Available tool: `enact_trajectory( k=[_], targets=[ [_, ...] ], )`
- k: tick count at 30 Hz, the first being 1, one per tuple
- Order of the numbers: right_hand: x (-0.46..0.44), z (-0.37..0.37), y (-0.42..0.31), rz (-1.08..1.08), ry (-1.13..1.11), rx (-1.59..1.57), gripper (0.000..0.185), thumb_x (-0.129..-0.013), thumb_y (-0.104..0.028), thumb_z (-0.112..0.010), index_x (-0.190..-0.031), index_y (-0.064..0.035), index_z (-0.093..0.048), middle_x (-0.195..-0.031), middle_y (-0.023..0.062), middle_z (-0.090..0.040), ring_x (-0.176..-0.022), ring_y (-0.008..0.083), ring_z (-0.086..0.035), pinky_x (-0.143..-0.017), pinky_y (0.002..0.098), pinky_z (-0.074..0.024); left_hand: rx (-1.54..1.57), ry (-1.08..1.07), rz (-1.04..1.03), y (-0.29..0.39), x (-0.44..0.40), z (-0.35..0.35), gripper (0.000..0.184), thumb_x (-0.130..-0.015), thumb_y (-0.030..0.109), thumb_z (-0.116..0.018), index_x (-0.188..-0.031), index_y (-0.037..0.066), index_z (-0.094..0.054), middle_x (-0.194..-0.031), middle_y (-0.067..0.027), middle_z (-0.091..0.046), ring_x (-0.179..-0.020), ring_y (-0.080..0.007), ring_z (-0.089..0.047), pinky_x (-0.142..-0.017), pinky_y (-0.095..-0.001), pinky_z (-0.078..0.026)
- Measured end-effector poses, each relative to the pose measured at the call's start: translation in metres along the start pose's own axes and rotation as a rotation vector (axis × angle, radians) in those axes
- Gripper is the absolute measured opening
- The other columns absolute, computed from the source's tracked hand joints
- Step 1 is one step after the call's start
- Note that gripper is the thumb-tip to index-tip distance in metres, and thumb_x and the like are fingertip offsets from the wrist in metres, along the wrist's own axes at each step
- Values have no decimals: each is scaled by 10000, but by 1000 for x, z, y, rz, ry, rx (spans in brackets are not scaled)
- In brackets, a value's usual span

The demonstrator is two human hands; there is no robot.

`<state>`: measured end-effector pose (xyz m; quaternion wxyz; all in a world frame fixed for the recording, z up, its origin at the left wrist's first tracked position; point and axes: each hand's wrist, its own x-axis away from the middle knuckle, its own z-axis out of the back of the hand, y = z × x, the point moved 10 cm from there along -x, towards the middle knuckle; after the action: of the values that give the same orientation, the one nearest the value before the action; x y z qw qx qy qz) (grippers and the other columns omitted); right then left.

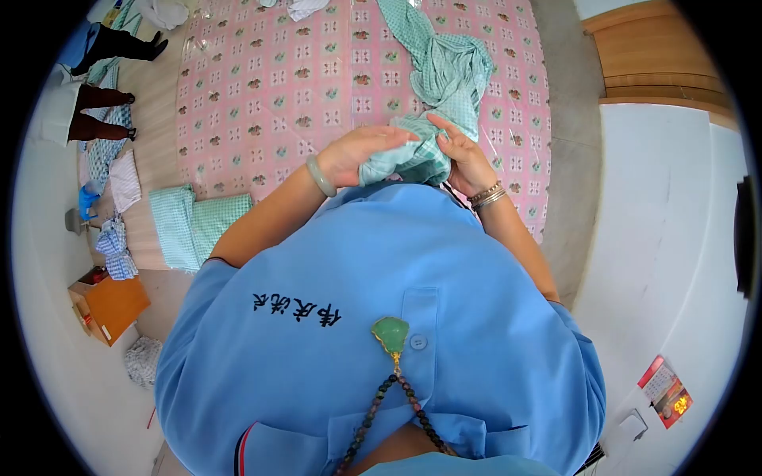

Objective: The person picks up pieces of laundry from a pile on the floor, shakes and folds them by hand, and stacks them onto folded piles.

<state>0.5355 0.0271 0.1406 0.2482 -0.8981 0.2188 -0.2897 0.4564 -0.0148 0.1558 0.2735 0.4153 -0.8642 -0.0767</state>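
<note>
A rumpled green checked cloth (456, 73) is held at its near end just in front of the blue shirt (341, 246), while the rest is trailed in loose folds away over the pink patterned covering (266, 119). The near end is pressed by the left hand (353, 157), its thumb laid across the top and its fingers mostly hidden beneath. The right hand (470, 165) is set at the other side of the same bunched part, fingers parted and tips against the fabric; whether a firm pinch is made there cannot be told.

By appearance, a border or corner is being sorted between the hands. For a further shift of grip, one side would need to be kept held, since the trailing length could drag.

On the right, the covering's edge is met by a strip of grey floor (570, 127); patterned surface is shown between it and the cloth. A wider stretch is seen on the left, bounded nearby by folded checked fabric (214, 226). Farther off, two people (119, 44) (99, 111) are partly seen.
</note>
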Motion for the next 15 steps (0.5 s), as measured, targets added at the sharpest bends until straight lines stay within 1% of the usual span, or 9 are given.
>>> enact_trajectory(
  k=[2,3,5,6,7,8,11,14,15],
  targets=[
    [0,3,1,-11,-6,-16,544,-836,-157,-525,-1288,-26,-252,-1034,91,-549,-897,144,-558,-763,276,-465,-265,24,55,-2,1,-4,240,-825,124,-516,-1022,-13,-505,-981,-112,-559,-877,-182,-564,-761,-309,-468],
    [1,7,3,-13,-8,-12,540,-834,-155,-528,-1283,-24,-258,-1035,92,-547,-896,145,-558,-763,276,-465,-268,25,56,-5,1,-3,240,-825,124,-516,-1022,-13,-505,-981,-112,-559,-877,-182,-564,-761,-309,-468],
    [1,10,2,-16,-8,-10,536,-832,-153,-531,-1278,-22,-264,-1036,93,-546,-894,146,-559,-763,277,-466,-255,78,-10,3,0,3,222,-813,97,-537,-1006,-9,-508,-968,-93,-559,-866,-157,-559,-748,-295,-469],
    [3,4,-2,-11,-26,2,521,-835,-143,-522,-1273,-30,-262,-1054,98,-529,-931,153,-541,-780,289,-458,-255,79,-10,5,1,2,222,-813,97,-537,-1006,-9,-508,-968,-93,-559,-866,-157,-559,-748,-295,-469],
    [5,2,-4,-5,-46,16,506,-839,-133,-513,-1268,-37,-261,-1073,103,-513,-968,159,-522,-797,301,-450,-198,112,-74,13,3,3,208,-819,105,-532,-997,-1,-511,-960,-90,-559,-863,-159,-560,-749,-297,-470],
    [5,3,-4,-5,-49,17,506,-839,-133,-513,-1268,-37,-261,-1073,103,-513,-968,159,-522,-797,301,-450,-140,144,-140,20,6,5,194,-824,113,-527,-987,7,-514,-952,-86,-559,-860,-162,-561,-749,-299,-471],
    [8,5,-3,-4,-85,16,500,-831,-123,-522,-1256,-34,-274,-1077,99,-511,-972,160,-520,-814,301,-440,-52,142,-172,23,9,0,162,-827,112,-520,-964,25,-519,-947,-81,-560,-859,-166,-562,-750,-304,-473],
    [4,4,-3,22,-70,41,495,-825,-116,-530,-1245,-30,-282,-1075,93,-510,-967,160,-521,-811,298,-442,-20,114,-194,26,7,-2,152,-831,113,-513,-961,32,-517,-946,-81,-560,-856,-170,-564,-748,-311,-475],
    [3,0,-2,7,-73,18,489,-824,-116,-530,-1239,-30,-286,-1069,92,-512,-955,159,-525,-793,302,-451,-21,113,-196,27,7,-2,152,-831,113,-513,-961,32,-517,-946,-81,-560,-856,-170,-564,-748,-311,-475]
  ],
)
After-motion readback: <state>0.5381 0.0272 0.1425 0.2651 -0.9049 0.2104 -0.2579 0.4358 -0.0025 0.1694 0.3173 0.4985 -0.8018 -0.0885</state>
